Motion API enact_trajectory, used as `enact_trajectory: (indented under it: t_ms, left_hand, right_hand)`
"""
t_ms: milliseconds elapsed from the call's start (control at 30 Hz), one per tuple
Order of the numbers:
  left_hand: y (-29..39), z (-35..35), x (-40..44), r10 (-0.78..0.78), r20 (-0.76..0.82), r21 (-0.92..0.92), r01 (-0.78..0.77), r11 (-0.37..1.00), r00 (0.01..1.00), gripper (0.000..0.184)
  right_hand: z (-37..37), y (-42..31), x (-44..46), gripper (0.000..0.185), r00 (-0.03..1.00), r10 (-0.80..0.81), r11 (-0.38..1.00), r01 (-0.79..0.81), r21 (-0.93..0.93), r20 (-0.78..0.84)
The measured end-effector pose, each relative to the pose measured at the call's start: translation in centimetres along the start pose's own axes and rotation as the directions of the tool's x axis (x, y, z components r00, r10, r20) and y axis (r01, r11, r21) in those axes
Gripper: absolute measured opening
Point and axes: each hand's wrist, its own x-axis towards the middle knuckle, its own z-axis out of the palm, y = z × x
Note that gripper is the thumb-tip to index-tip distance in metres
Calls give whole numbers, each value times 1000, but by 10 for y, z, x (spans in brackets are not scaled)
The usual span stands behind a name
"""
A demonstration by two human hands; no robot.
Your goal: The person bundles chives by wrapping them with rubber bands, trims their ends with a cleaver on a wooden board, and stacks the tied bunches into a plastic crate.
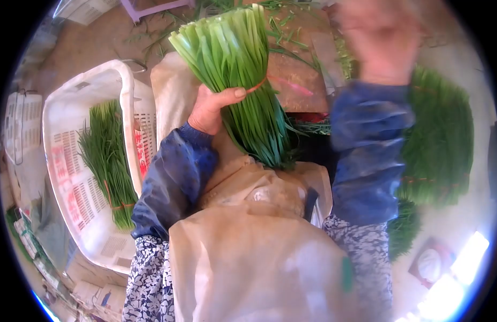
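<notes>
A thick bunch of garlic chives [240, 80] stands tilted over my lap, its pale cut ends at the top and its dark leaf tips low. My left hand [216, 104] is wrapped round its middle, the thumb across the front. At the thumb an orange tie [257, 85] crosses the stalks, and a loose pink end sticks out to the right. Raised at the upper right, apart from the bunch, is my right hand [382, 37]. Motion smears its fingers, so I cannot make out whether it holds anything.
On the left, a white plastic crate [58, 107] holds a tied bunch of chives [106, 155]. More tied chives [439, 139] are stacked on the right. Ahead is a brown board [296, 70] with loose green scraps. A purple stool [157, 8] stands behind. A tan apron [259, 257] covers my lap.
</notes>
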Motion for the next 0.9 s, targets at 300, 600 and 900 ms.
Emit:
enact_trajectory:
  t_ms: [300,600,900]
  left_hand:
    - [-2,1,0,6,-40,30,-5,1000,999,43]
    - [0,3,-2,-1,-51,66,4,998,999,45]
    - [0,-1,-4,-54,-67,56,58,997,996,45]
  right_hand:
    - [-47,68,-83,20,980,1,301,-192,-934,-200]
    - [-45,111,-100,12,940,136,133,-330,-934,-313]
    - [-31,114,-67,10,987,31,151,-162,-975,-159]
